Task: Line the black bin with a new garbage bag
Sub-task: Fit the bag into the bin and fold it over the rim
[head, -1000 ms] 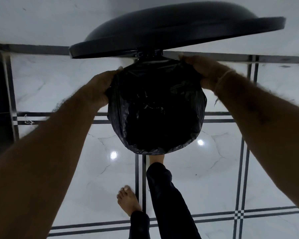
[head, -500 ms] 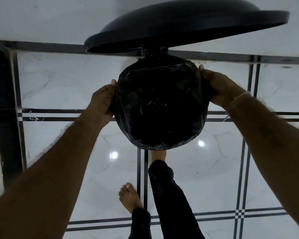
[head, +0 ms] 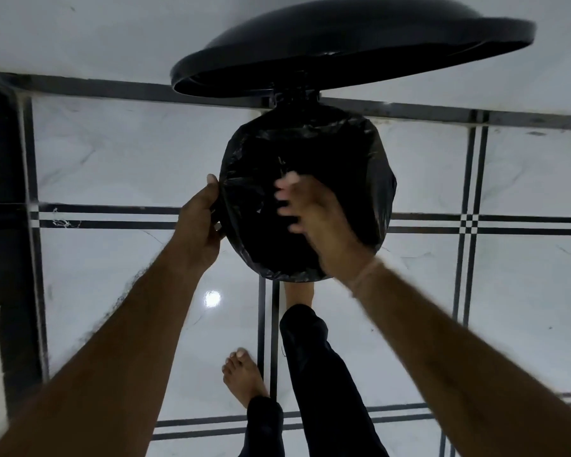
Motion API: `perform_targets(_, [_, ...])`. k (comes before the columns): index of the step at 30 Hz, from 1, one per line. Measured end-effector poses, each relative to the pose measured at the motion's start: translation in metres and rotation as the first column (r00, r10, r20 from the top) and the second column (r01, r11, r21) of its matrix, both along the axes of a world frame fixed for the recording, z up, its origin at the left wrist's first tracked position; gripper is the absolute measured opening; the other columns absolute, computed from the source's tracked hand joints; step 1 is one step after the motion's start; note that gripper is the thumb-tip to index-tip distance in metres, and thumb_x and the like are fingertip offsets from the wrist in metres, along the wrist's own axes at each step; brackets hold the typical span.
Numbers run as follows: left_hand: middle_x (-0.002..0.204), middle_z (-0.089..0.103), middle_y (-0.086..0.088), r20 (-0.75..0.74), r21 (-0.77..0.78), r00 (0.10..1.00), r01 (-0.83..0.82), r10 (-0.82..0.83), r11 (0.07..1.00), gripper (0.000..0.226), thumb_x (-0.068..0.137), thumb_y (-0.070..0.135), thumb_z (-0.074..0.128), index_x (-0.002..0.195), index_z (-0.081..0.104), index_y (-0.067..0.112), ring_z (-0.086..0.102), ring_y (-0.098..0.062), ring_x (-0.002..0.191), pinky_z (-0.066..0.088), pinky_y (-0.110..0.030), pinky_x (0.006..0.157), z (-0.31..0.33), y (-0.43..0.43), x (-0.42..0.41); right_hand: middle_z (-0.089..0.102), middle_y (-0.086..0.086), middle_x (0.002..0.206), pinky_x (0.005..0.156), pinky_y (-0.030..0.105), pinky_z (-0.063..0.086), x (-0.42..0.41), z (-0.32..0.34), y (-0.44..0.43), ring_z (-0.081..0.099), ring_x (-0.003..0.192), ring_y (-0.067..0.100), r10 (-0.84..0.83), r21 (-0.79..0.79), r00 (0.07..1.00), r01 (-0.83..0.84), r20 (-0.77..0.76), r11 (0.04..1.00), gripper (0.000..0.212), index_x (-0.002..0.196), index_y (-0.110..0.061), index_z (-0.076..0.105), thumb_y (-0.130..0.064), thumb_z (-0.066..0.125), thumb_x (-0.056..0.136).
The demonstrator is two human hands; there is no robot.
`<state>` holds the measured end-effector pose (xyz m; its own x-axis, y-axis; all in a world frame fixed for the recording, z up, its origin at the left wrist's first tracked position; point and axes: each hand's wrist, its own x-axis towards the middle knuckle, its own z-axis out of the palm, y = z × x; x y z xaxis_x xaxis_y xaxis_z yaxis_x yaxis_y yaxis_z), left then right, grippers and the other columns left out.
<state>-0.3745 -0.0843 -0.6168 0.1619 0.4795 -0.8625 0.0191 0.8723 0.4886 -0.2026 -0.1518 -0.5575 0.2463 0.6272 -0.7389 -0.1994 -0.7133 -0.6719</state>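
Head view: our right hand [head: 314,222] has left the bin [head: 384,179] rim, fingers spread and blurred over the bag [head: 244,206] mouth, holding nothing; left hand [head: 200,222] pinches the rim's bag edge, so we're likely pressing the liner in.

On the glossy white marble floor [head: 112,166], the left hand [head: 200,222] grips the rim of the black round bin [head: 381,245] lined with a crinkled black plastic garbage bag [head: 310,143], its domed black lid [head: 353,44] raised, while the blurred right hand [head: 314,219] reaches inside.
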Motion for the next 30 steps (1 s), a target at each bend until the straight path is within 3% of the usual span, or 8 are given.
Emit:
perform_targets(3, [0.101,0.075,0.008,0.018,0.019,1.0,0.002,-0.002,1.0,0.034,0.104,0.046,0.051,0.111,0.074,0.023,0.069,-0.009,0.094,0.052,-0.03,0.089,0.003,-0.003,-0.003,0.045,0.0,0.157,0.116,0.038,0.036,-0.05,-0.007,0.021,0.044,0.143,0.021,0.037,-0.121,0.983,-0.06,-0.182,0.991,0.053,0.155,-0.03,0.04,-0.052,0.036,0.107])
perform_targets(6, [0.104,0.078,0.006,0.008,0.023,0.999,-0.032,0.031,0.999,0.031,0.103,0.042,0.055,0.114,0.074,0.021,0.072,-0.011,0.097,0.054,-0.029,0.085,0.003,-0.002,-0.005,0.048,0.007,0.156,0.113,0.034,0.038,-0.073,-0.014,0.036,0.045,0.143,0.026,0.01,-0.162,0.968,-0.052,-0.249,0.985,0.053,0.153,-0.026,0.044,-0.051,0.035,0.108])
perform_targets(11, [0.09,0.075,0.012,0.03,0.019,0.999,-0.037,0.036,0.999,0.03,0.102,0.045,0.055,0.107,0.073,0.022,0.069,-0.004,0.081,0.051,-0.025,0.075,0.004,-0.002,-0.005,0.044,0.005,0.159,0.121,0.046,0.033,-0.045,-0.028,0.014,0.042,0.145,0.03,0.241,-0.123,0.97,-0.238,0.016,0.963,0.053,0.153,-0.037,0.041,-0.058,0.036,0.105])
perform_targets(14, [0.08,0.072,0.014,0.038,0.014,0.998,-0.055,0.055,0.998,0.027,0.102,0.044,0.056,0.096,0.071,0.022,0.066,-0.004,0.075,0.048,-0.024,0.071,0.003,-0.002,-0.004,0.05,0.005,0.155,0.116,0.051,0.037,0.001,-0.035,-0.007,0.047,0.14,0.035,0.792,-0.399,0.461,-0.691,0.4,0.603,0.055,0.154,-0.039,0.038,-0.059,0.039,0.102])
perform_targets(16, [0.081,0.073,0.013,0.02,0.0,0.996,-0.087,0.087,0.996,0.025,0.102,0.043,0.058,0.094,0.071,0.023,0.066,-0.007,0.081,0.05,-0.026,0.076,0.004,-0.003,-0.002,0.054,0.007,0.149,0.114,0.055,0.037,0.031,-0.036,-0.018,0.05,0.136,0.038,0.907,-0.613,0.075,-0.713,0.415,0.339,0.059,0.154,-0.036,0.037,-0.061,0.039,0.101])
perform_targets(20, [0.098,0.074,0.008,-0.016,0.002,0.995,-0.102,0.102,0.995,0.025,0.101,0.044,0.059,0.099,0.074,0.024,0.067,-0.014,0.1,0.052,-0.035,0.097,0.007,-0.003,0.0,0.068,0.011,0.126,0.116,0.046,0.038,0.064,-0.023,-0.021,0.057,0.127,0.034,0.92,-0.779,-0.251,-0.621,0.301,0.085,0.053,0.138,-0.014,0.057,-0.051,0.041,0.105])
perform_targets(23, [0.104,0.073,0.004,-0.037,0.018,0.995,-0.088,0.088,0.996,0.026,0.102,0.044,0.056,0.099,0.073,0.024,0.067,-0.017,0.104,0.052,-0.037,0.097,0.009,-0.004,0.002,0.066,0.01,0.129,0.11,0.048,0.044,0.059,-0.019,-0.017,0.057,0.127,0.034,0.886,-0.737,-0.261,-0.664,0.384,0.124,0.051,0.137,-0.015,0.058,-0.05,0.048,0.102])
perform_targets(30, [0.1,0.073,0.006,-0.066,0.033,0.995,-0.072,0.074,0.997,0.029,0.103,0.046,0.055,0.094,0.071,0.024,0.067,-0.015,0.102,0.053,-0.04,0.101,0.014,-0.004,0.006,0.066,0.014,0.127,0.097,0.043,0.053,0.072,-0.025,-0.001,0.063,0.119,0.036,0.857,-0.633,0.08,-0.64,0.509,0.436,0.042,0.13,-0.009,0.06,-0.039,0.056,0.101])
